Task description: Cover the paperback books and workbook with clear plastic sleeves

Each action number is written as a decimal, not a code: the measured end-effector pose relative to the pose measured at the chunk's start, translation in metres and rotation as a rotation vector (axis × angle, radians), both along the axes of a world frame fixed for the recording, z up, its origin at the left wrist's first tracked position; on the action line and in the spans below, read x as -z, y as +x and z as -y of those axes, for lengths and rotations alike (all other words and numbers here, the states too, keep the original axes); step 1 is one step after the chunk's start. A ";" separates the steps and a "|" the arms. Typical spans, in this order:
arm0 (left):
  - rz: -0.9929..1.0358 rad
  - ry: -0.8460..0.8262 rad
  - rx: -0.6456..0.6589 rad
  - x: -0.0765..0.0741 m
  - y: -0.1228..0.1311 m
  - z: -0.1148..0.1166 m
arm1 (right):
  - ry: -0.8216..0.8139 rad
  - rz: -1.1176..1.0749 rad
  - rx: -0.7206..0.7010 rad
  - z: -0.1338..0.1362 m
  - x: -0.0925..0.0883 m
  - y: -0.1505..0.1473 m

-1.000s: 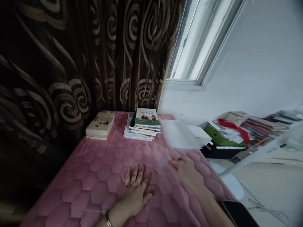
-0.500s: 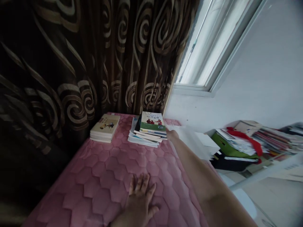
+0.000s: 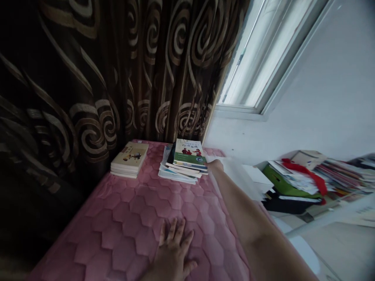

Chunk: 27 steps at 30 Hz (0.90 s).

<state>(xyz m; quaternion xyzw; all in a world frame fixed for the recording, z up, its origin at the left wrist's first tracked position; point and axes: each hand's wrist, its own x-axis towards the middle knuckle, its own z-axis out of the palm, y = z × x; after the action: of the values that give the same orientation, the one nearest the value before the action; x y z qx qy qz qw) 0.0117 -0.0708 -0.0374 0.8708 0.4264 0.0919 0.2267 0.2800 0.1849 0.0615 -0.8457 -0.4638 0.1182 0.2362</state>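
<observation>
The left hand (image 3: 175, 249) is planted on the pink cover (image 3: 125, 218), fingers apart, likely for support; beyond, the book stack (image 3: 186, 160) is met by the right hand (image 3: 216, 165), fingers' grip untellable.

Right hand (image 3: 216, 166), right of green-topped book stack (image 3: 189, 156): fingertip grip hidden. Left hand (image 3: 174, 249), nearer than stack: forearm (image 3: 154, 273) cut by lower edge. Window (image 3: 260, 58), up-right of stack: top cropped.

dim overall; pale daylight from window (image 3: 263, 54); curtain (image 3: 117, 82) deep in shadow; right edge blurred, stretched.
</observation>
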 end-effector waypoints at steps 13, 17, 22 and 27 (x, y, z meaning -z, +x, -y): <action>-0.008 0.045 -0.026 -0.005 0.002 0.003 | -0.049 0.504 -0.577 0.015 0.001 -0.015; -0.010 0.027 -0.018 -0.004 0.001 0.002 | -0.098 0.716 -0.705 0.018 -0.002 -0.018; 0.017 -0.008 -0.006 -0.005 0.000 0.002 | -0.076 0.923 -0.790 0.024 -0.019 -0.025; 0.002 -0.036 -0.034 -0.011 0.003 0.002 | -0.015 1.026 -0.902 0.052 -0.026 -0.038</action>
<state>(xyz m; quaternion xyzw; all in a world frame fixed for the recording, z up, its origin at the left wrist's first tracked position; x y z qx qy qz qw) 0.0147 -0.0726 -0.0260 0.8592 0.4423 0.0891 0.2414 0.2421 0.1324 0.0871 -0.5205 -0.8231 -0.2076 -0.0919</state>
